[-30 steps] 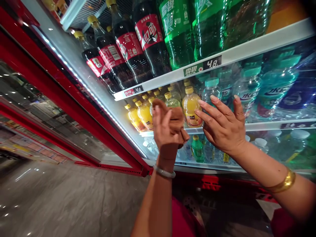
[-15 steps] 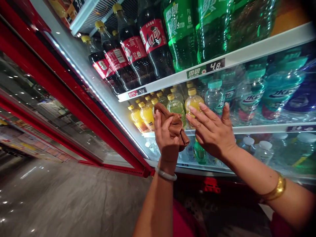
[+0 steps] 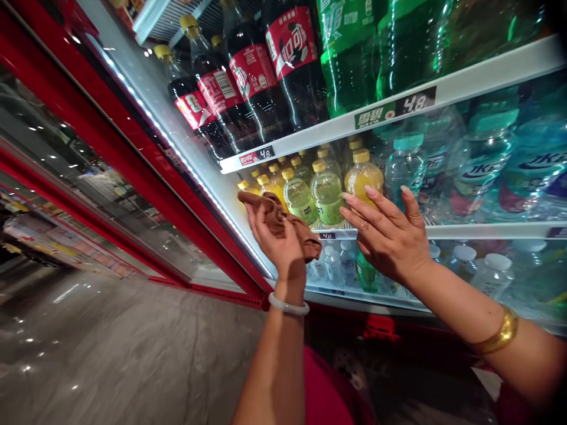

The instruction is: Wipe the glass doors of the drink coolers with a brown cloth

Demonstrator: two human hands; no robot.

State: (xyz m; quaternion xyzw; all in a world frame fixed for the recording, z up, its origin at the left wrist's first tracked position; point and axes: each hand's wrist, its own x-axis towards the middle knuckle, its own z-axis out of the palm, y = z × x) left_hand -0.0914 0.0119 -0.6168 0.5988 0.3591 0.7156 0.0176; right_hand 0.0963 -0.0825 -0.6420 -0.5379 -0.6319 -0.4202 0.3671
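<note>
My left hand (image 3: 279, 245) is closed on a crumpled brown cloth (image 3: 305, 236), held in front of the yellow juice bottles (image 3: 271, 187) at the left end of the middle shelf. Two pale green drink bottles (image 3: 326, 195) stand just right of the cloth. My right hand (image 3: 392, 236) is open, fingers spread, with nothing in it. Its fingertips overlap the orange drink bottle (image 3: 364, 172) and a clear bottle with a teal cap (image 3: 405, 162); whether they touch, I cannot tell.
Cola bottles (image 3: 252, 71) and large green bottles (image 3: 349, 59) fill the shelf above, behind a white price rail (image 3: 323, 131). White-capped bottles (image 3: 491, 274) stand lower down. A red door frame (image 3: 177, 206) slants along the left, over the grey floor (image 3: 155, 348).
My left hand has moved left with the cloth, uncovering the pale green bottles. The right hand stays spread before the shelf, shifted slightly right. The view has shifted a little.
</note>
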